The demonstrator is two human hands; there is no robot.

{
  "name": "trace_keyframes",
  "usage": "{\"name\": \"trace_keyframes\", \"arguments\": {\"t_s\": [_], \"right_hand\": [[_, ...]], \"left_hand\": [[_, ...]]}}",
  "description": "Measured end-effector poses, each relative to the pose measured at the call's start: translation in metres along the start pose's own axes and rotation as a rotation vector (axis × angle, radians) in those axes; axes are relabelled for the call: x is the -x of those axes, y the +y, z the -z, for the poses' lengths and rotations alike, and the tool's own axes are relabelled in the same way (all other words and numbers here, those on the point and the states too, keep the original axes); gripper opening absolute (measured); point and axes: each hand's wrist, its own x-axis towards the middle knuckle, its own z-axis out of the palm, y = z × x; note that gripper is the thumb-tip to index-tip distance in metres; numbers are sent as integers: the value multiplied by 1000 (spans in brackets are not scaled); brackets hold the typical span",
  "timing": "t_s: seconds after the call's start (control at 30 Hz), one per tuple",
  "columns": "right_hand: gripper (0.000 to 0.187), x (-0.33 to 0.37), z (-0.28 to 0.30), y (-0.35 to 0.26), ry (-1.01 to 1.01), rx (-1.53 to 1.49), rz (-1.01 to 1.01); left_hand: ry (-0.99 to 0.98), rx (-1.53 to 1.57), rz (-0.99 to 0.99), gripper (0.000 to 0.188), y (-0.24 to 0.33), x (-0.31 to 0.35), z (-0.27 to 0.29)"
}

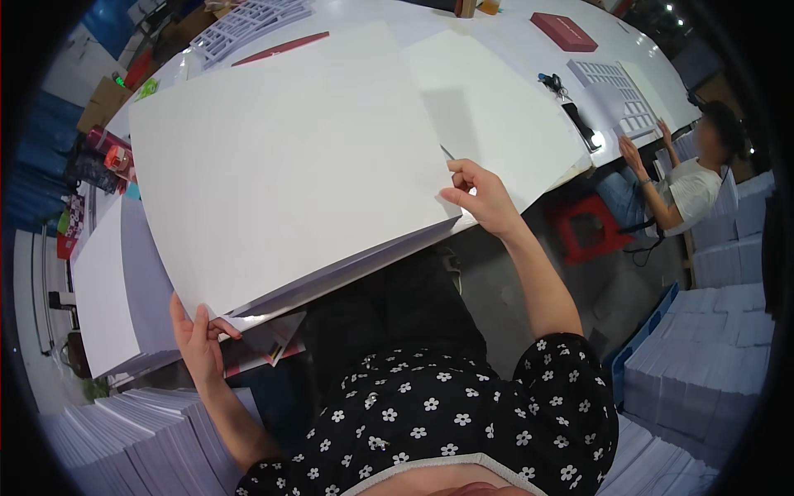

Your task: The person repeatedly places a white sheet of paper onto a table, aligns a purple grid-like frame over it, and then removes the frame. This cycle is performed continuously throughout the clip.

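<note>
A large white sheet of board [289, 165] lies before me on top of a stack, its near edge close to the table's front. My left hand [201, 335] grips the near left corner, thumb above and fingers beneath. At the right edge, my right hand [484, 197] is closed, its thumb overlapping the board. A thin dark pointed tool [447, 152] pokes out from its curled fingers; the rest is hidden. Farther right, more white sheets [504, 107] lie under a shadow.
A red box [563, 32] and a white gridded tray [620, 99] sit at the far right, near a seated co-worker [695, 174]. A red stool [587, 227] stands below. Paper stacks [695, 364] rise at right, others [149, 438] at lower left. Bottles [120, 161] stand left.
</note>
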Motion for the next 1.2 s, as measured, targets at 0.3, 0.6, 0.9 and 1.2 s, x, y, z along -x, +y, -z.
{"name": "trace_keyframes", "arguments": {"t_s": [0.3,0.6,0.9,1.2], "right_hand": [[46,-7,5,21,-8,71,31],[50,-3,3,28,-45,115,15],[51,-2,4,29,-38,202,51],[50,-2,1,36,-24,287,52]], "left_hand": [[67,137,40,48,-14,0,-22],[73,125,51,51,-18,11,-20],[44,135,52,46,-31,5,-12],[56,90,66,46,-26,6,-20]]}}
